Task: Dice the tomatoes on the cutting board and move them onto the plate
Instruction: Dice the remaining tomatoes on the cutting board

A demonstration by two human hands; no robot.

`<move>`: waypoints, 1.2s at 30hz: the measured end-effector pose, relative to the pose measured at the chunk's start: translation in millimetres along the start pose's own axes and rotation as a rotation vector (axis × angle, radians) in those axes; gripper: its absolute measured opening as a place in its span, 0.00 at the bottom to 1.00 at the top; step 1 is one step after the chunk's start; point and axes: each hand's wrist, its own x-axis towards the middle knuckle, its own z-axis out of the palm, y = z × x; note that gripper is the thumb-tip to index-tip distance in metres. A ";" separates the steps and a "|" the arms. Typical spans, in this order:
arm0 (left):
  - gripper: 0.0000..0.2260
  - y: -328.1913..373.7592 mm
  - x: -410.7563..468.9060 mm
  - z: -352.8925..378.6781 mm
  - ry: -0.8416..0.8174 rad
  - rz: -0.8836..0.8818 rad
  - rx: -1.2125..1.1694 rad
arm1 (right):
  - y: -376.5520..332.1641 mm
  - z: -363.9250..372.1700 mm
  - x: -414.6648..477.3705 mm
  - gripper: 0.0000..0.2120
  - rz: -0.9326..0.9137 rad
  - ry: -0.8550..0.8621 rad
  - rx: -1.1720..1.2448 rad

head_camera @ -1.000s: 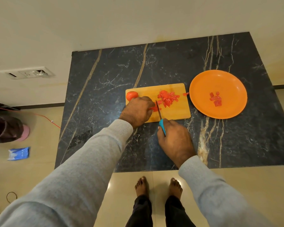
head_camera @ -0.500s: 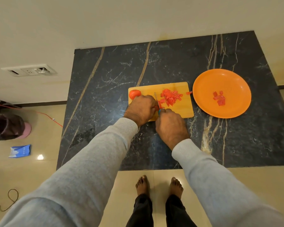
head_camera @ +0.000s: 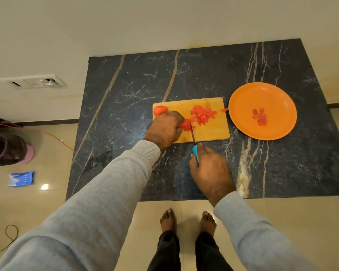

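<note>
A wooden cutting board [head_camera: 213, 133] lies on the dark marble counter. On its left end my left hand [head_camera: 165, 128] presses down a red tomato piece [head_camera: 186, 124]. My right hand [head_camera: 210, 171] is shut on a blue-handled knife [head_camera: 194, 145], its blade running across the tomato piece. A pile of diced tomato [head_camera: 203, 114] sits mid-board, and a tomato half [head_camera: 160, 110] rests at the far left corner. The orange plate [head_camera: 243, 106] to the right holds a few tomato cubes [head_camera: 259, 117]. One stray bit [head_camera: 224, 110] lies between board and plate.
The marble counter [head_camera: 125, 106] ends just in front of my bare feet [head_camera: 187, 220]. On the floor to the left are a dark bin [head_camera: 7, 149], a blue packet [head_camera: 21, 178] and a red cable [head_camera: 53, 134]. A wall socket panel [head_camera: 33, 82] is at far left.
My right hand has drawn back toward me from the board, pulling the knife blade through the tomato piece. My left hand stays on the tomato.
</note>
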 end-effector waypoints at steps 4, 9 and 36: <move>0.14 5.4 -5.1 0.9 0.000 -0.002 0.034 | -8.3 1.9 11.9 0.20 -0.051 0.014 -0.013; 0.18 8.0 -3.6 2.0 0.016 -0.053 -0.003 | -15.0 3.8 31.6 0.19 -0.054 0.002 -0.051; 0.13 -8.7 -4.1 17.5 0.096 -0.025 0.122 | -5.8 5.9 9.7 0.22 -0.078 0.016 -0.014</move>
